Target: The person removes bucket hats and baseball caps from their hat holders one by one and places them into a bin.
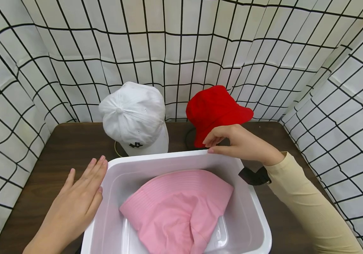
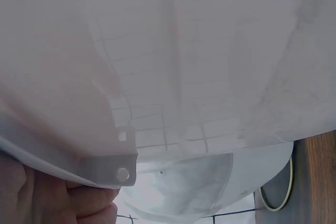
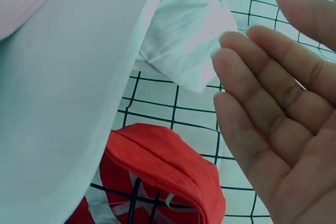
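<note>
A pink bucket hat (image 1: 178, 208) lies in a white plastic basin (image 1: 149, 157), its brim towards the basin's far wall. Along the left rim is my left hand (image 1: 75, 203), back up and fingers straight; in the left wrist view its fingers (image 2: 94, 203) show right beside the rim. My right hand (image 1: 240, 144) hovers at the far right corner, fingers loosely bent, holding nothing. Its palm faces the right wrist view with the fingers extended. Behind the basin stand a white baseball cap (image 1: 134, 114) and, nearest the right hand, a red bucket hat (image 1: 214, 107).
A dark brown wooden table (image 1: 70, 144) carries everything. Black wire grid panels (image 1: 181, 49) backed with white sheeting enclose its back and sides. A black strap end (image 1: 254, 175) hangs from the right wrist beside the basin's rim.
</note>
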The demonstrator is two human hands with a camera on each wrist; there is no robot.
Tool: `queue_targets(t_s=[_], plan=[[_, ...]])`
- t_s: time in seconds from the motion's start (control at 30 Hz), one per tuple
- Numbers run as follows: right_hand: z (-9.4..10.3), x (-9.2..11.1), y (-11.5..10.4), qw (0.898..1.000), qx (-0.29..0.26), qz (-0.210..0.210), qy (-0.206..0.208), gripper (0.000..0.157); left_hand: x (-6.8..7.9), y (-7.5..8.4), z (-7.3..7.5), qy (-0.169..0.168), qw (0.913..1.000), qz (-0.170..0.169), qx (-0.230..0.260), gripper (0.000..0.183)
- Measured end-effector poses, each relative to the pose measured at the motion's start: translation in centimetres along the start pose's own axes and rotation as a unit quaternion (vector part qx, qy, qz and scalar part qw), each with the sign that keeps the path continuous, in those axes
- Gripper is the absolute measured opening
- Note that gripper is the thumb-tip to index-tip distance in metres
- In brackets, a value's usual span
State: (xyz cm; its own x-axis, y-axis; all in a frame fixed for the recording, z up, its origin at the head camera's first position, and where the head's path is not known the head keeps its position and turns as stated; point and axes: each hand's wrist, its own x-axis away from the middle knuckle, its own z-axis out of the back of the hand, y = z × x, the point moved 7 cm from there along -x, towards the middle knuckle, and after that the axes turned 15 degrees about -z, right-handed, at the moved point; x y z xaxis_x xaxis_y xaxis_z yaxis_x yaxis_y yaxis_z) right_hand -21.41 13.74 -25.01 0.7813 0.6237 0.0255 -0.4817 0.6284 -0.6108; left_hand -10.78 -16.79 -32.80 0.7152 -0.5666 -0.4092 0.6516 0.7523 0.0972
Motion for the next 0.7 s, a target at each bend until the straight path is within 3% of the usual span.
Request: queue_targets(t_s=[0.37,0.57,0.7], plan=[[2.5,-0.6,1.1,0.995,0.003,-0.052,0.084,0.018,0.1,-0.1,0.0,0.003,0.9999,0.002,0.015,0.054],[4.2,-1.4,3.2,0.979,-0.033,-0.144,0.141,0.018,0.1,-0.1,0.1,0.007,0.9998,-0.002,0.017,0.054],[5.1,-1.6,4.0,0.968,-0.053,-0.181,0.168,0.02,0.2,0.0,0.1,0.007,0.9999,-0.005,0.015,0.054]])
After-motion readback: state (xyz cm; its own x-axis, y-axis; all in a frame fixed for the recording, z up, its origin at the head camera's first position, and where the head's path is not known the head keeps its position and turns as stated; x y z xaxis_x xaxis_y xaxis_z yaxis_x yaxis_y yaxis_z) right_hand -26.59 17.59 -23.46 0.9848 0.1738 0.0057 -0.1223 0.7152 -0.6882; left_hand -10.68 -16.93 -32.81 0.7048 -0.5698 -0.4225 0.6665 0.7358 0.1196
